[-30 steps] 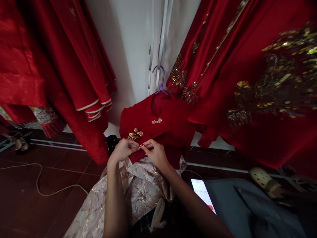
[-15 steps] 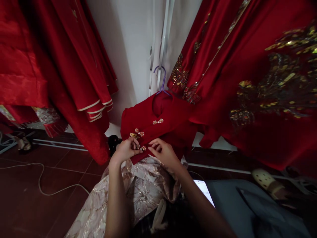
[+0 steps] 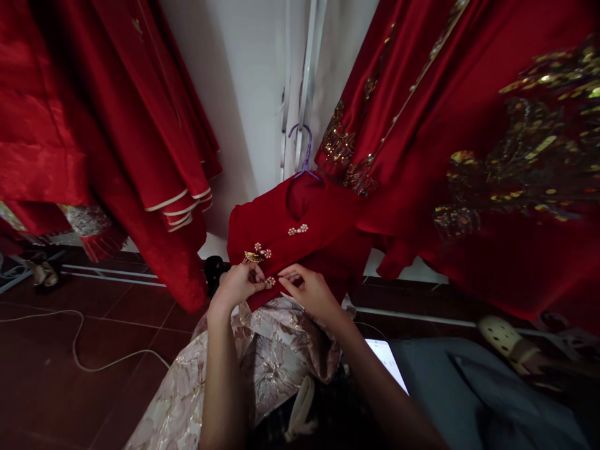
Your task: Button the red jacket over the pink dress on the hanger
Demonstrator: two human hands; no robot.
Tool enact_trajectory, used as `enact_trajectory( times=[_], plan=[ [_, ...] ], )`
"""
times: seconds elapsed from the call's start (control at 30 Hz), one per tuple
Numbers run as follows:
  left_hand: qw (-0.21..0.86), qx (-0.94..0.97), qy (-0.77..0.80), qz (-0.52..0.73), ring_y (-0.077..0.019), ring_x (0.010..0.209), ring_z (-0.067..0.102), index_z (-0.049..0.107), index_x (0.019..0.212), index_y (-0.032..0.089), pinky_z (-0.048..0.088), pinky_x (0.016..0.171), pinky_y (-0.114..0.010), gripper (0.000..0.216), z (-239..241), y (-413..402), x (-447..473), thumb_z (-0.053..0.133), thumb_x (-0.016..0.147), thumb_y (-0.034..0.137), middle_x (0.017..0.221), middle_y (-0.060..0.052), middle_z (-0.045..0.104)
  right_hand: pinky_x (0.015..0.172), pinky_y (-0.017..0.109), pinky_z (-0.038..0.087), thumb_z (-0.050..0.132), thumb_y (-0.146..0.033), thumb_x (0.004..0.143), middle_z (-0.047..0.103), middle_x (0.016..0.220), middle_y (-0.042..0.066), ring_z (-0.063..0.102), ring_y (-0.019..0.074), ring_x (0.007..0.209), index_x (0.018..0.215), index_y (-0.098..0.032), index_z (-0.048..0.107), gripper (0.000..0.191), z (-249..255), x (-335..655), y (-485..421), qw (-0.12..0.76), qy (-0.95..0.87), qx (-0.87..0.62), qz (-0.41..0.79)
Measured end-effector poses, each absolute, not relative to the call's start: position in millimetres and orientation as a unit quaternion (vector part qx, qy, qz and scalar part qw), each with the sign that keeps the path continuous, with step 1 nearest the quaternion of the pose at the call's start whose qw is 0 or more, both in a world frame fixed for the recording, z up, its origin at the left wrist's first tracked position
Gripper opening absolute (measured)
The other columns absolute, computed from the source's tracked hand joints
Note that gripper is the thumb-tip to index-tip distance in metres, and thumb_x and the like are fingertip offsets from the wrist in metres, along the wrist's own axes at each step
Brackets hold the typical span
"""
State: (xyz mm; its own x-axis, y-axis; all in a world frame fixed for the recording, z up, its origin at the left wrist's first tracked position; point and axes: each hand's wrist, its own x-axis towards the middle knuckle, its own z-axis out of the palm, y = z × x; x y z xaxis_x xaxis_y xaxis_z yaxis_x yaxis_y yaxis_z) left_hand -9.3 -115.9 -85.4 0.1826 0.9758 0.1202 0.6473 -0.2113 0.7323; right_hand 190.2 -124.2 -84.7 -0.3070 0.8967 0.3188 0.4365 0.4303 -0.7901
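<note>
A red vest-like top (image 3: 323,212) hangs from a purple hanger (image 3: 307,150), its lower edge over patterned fabric. Flower-shaped pearl clasps (image 3: 298,230) are fixed on its front, and a gold fan-shaped ornament (image 3: 254,257) dangles near the left side. At the lowest clasp (image 3: 270,281), my left hand (image 3: 239,284) is closed, thumb and fingers pinching its left end. Just right of that clasp is my right hand (image 3: 309,289), thumb and forefinger drawn together over the red cloth. Whatever lies between those right fingertips is too small to make out.
Red garments (image 3: 178,144) hang to the left, and sequinned red dresses (image 3: 435,144) to the right. Pale floral brocade (image 3: 272,369) covers my lap. A lit phone (image 3: 387,365) rests by a grey surface (image 3: 435,387). A cable (image 3: 82,337) crosses the tiled floor.
The view has shifted very slightly. Both hands stay at the lowest clasp, with almost no visible movement; the gold ornament now shows a little more fully above my left hand.
</note>
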Motion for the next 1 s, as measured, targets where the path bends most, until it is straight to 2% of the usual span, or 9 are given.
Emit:
enact_trajectory(
  times=[0.17,0.47,0.6,0.67,0.77,0.87,1.0],
  plan=[
    [0.26,0.73,0.557,0.297,-0.0128,0.062,0.055,0.062,0.07,0.018,0.038,0.057,-0.022,0.019,-81.9,-116.8,-7.6,0.067,0.066,0.036,0.068,0.0,0.063,0.066,0.024,0.051,0.057,-0.021,0.08,0.067,0.089,0.005,0.063,0.0133,0.078,0.095,-0.018,0.062,0.015,-100.8,180.2,-122.5,0.375,-0.764,-0.43,0.299],
    [0.274,0.732,0.546,0.3,-0.0124,0.06,0.055,0.06,0.068,0.017,0.04,0.056,-0.022,0.018,-85.4,-114.0,-7.5,0.066,0.069,0.035,0.065,0.0,0.062,0.065,0.024,0.05,0.059,-0.023,0.08,0.066,0.083,0.004,0.062,0.0132,0.074,0.089,-0.017,0.06,0.011,-104.1,177.1,-121.9,0.385,-0.754,-0.441,0.298],
    [0.369,0.706,0.499,0.343,-0.0125,0.066,0.058,0.06,0.074,0.015,0.045,0.061,-0.023,0.026,-86.7,-114.2,-6.8,0.071,0.066,0.038,0.071,-0.002,0.063,0.067,0.024,0.049,0.059,-0.024,0.08,0.067,0.08,0.004,0.063,0.013,0.073,0.086,-0.017,0.061,0.01,-101.5,179.2,-120.7,0.391,-0.745,-0.444,0.31],
    [0.431,0.665,0.47,0.389,-0.0125,0.069,0.06,0.059,0.085,0.015,0.049,0.066,-0.024,0.035,-88.9,-111.3,-4.8,0.072,0.065,0.041,0.077,-0.002,0.064,0.067,0.024,0.049,0.058,-0.026,0.081,0.068,0.081,0.004,0.063,0.013,0.074,0.087,-0.017,0.062,0.011,-98.3,182.8,-119.8,0.388,-0.74,-0.442,0.327],
    [0.506,0.546,0.466,0.478,-0.0121,0.07,0.062,0.057,0.096,0.015,0.052,0.068,-0.027,0.044,-94.8,-101.8,0.5,0.065,0.071,0.05,0.084,-0.005,0.065,0.065,0.023,0.049,0.059,-0.03,0.081,0.069,0.083,0.004,0.063,0.0129,0.075,0.088,-0.016,0.063,0.016,-88.2,193.7,-120.0,0.361,-0.746,-0.419,0.371],
    [0.557,0.421,0.458,0.55,-0.0126,0.073,0.064,0.06,0.091,0.012,0.053,0.072,-0.027,0.041,-102.2,-90.2,6.7,0.064,0.073,0.048,0.087,-0.009,0.067,0.066,0.024,0.049,0.059,-0.036,0.081,0.068,0.084,0.004,0.061,0.0129,0.075,0.088,-0.016,0.063,0.021,-74.4,208.3,-121.9,0.308,-0.768,-0.375,0.418],
    [0.598,0.34,0.424,0.589,-0.0111,0.073,0.064,0.063,0.082,0.01,0.053,0.074,-0.024,0.035,-109.7,-81.3,13.8,0.075,0.064,0.038,0.082,-0.007,0.067,0.069,0.026,0.049,0.059,-0.037,0.08,0.066,0.083,0.004,0.06,0.0133,0.077,0.087,-0.016,0.063,0.022,-65.1,219.6,-123.9,0.277,-0.775,-0.349,0.448]
  ],
)
